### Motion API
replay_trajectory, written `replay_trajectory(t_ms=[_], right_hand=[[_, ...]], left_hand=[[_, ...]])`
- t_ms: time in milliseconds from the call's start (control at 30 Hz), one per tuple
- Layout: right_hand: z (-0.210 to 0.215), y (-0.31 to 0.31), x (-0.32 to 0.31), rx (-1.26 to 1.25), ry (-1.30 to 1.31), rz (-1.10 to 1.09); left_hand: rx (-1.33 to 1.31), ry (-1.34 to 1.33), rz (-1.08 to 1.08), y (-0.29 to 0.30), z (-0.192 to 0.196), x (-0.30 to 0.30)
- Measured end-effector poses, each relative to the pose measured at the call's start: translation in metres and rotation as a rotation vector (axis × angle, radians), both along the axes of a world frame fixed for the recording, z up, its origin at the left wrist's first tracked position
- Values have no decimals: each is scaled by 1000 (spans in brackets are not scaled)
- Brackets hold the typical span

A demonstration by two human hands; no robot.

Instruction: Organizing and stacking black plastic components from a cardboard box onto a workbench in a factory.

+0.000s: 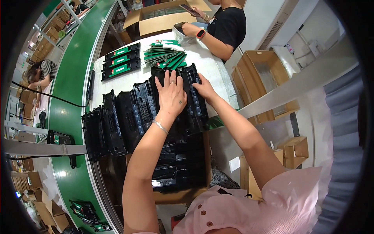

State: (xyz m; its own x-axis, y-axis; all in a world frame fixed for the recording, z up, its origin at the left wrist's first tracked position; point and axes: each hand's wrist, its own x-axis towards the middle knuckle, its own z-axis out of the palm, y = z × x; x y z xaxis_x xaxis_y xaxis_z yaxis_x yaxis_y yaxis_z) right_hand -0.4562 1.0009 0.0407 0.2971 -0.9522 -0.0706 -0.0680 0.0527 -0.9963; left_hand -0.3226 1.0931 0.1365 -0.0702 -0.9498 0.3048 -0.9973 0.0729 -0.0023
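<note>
A row of long black plastic housings (127, 107) leans along the front of the white-topped table (87, 102). My left hand (171, 95) lies across the housings near the row's right end, fingers stretched out and spread. At the end of the row, my right hand (205, 89) grips the right edge of a black plastic housing (198, 107), thumb toward its upper part. Just beyond my hands is a fanned pile of green circuit boards (165, 56). To its left, several black housings with green boards (120, 61) lie side by side.
A green conveyor belt (72, 89) runs along the left. Below the row, an open carton (208, 156) holds more black parts. Across the table, a person in black (230, 25) holds a phone and reaches into a plastic bag (185, 37). Open cartons (261, 74) stand right.
</note>
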Motion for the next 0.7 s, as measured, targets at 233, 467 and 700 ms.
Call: replay_trajectory(t_ms=[233, 467, 700], right_hand=[[22, -9, 0, 110, 79, -51], [22, -20, -27, 324, -49, 72], [18, -14, -16, 38, 250, 130]], left_hand=[[6, 77, 121, -34, 9, 38], [214, 53, 186, -43, -4, 45], [119, 127, 209, -35, -20, 43]])
